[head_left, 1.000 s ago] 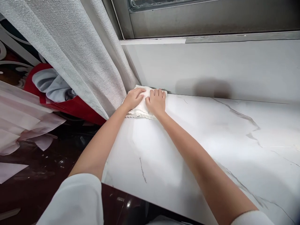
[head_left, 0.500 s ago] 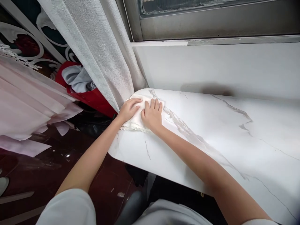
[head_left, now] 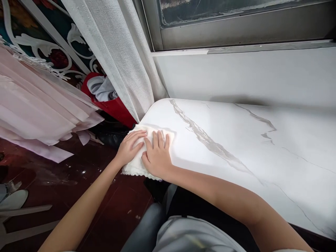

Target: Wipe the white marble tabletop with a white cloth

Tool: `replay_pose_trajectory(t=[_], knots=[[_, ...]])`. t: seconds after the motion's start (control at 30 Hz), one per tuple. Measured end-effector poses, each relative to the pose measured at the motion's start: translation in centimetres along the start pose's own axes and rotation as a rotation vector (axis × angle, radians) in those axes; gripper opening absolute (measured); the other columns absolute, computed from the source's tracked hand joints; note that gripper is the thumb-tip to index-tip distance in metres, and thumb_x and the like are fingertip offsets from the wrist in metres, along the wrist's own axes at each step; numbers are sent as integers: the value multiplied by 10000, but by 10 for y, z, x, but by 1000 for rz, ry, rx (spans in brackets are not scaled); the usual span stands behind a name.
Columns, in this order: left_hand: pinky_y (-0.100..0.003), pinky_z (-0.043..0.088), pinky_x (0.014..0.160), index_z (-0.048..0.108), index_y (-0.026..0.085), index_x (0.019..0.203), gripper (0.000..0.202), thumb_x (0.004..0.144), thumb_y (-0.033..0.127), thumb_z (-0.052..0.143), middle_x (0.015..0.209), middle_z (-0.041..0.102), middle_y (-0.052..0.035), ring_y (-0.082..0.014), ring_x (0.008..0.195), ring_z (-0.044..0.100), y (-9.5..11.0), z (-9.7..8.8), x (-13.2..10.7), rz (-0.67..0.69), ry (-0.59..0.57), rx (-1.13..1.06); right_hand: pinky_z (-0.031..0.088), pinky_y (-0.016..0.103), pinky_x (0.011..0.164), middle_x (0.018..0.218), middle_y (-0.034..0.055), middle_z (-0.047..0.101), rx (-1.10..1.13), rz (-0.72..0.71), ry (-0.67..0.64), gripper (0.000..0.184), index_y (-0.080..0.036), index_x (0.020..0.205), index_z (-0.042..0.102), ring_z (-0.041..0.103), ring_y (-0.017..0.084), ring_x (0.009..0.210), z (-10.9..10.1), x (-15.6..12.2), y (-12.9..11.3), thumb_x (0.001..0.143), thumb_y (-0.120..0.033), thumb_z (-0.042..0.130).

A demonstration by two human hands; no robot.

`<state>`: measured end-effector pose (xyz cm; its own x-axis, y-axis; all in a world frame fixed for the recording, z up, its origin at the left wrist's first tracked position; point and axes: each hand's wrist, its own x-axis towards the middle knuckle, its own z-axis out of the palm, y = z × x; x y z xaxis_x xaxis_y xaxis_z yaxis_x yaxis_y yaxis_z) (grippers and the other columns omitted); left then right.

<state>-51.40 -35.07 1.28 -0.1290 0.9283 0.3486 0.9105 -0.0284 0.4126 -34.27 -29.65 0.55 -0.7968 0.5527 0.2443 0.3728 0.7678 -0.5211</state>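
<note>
A cream-white cloth [head_left: 136, 166] with a scalloped edge lies spread over the front left corner of a white, grey-veined tabletop [head_left: 194, 150], its lower edge reaching past the table's rim. My left hand [head_left: 130, 148] rests on the cloth's left part, fingers extended and thumb apart. Pressed flat on the right part is my right hand [head_left: 158, 155], its fingers spread. Neither hand grips the cloth; both palms lie on top of it. The cloth covers that corner of the table.
A pale curtain [head_left: 118, 49] hangs by the far left corner. Behind the table are a white wall [head_left: 223, 75] and a metal window frame [head_left: 236, 31]. Left of it are a red bag [head_left: 115, 110] with grey fabric inside and pink drapery [head_left: 44, 101]. Dark red floor lies below.
Both hands and the cloth have slid toward me and slightly left, from the far left corner to the near left edge. The view has shifted a little.
</note>
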Motion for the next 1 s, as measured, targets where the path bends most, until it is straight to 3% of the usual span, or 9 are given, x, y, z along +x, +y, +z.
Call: replay_pose_trajectory(t=[0.1,0.23,0.47,0.67,1.0], knots=[[-478,360,1129,615,205,1185,330,956,330,414,1317,634,-86,-256,1274,544,2,0,-6,11,-35,72,22,634,1181,1611,244,174,44,-17,-46,548,-100,1490,375,49,383,1506,-4,-6,-1,989,-322,386],[-462,359,1133,598,189,1209,347,950,313,402,1333,619,-88,-250,1273,533,0,5,11,37,-91,85,2,636,1177,1620,237,147,72,63,-66,569,-109,1507,351,37,379,1509,-8,5,4,989,-340,386],[-442,376,1116,610,183,1194,394,883,318,410,1312,640,-79,-256,1249,553,-19,30,90,37,-68,66,50,589,1193,1579,168,325,-89,131,86,530,-107,1500,375,218,333,1476,-9,64,53,1012,-306,325],[-425,397,1090,627,203,1163,409,825,313,426,1256,670,-57,-250,1200,581,-47,56,161,31,-17,42,85,585,1198,1558,151,369,-156,163,144,514,-114,1485,405,260,320,1460,-14,122,97,1016,-304,310],[-419,395,1094,623,161,1227,509,810,345,397,1316,644,-83,-262,1232,569,-64,84,235,45,-37,42,89,596,1195,1567,174,341,-170,222,163,507,-88,1452,442,241,332,1469,-29,163,138,1002,-270,296]])
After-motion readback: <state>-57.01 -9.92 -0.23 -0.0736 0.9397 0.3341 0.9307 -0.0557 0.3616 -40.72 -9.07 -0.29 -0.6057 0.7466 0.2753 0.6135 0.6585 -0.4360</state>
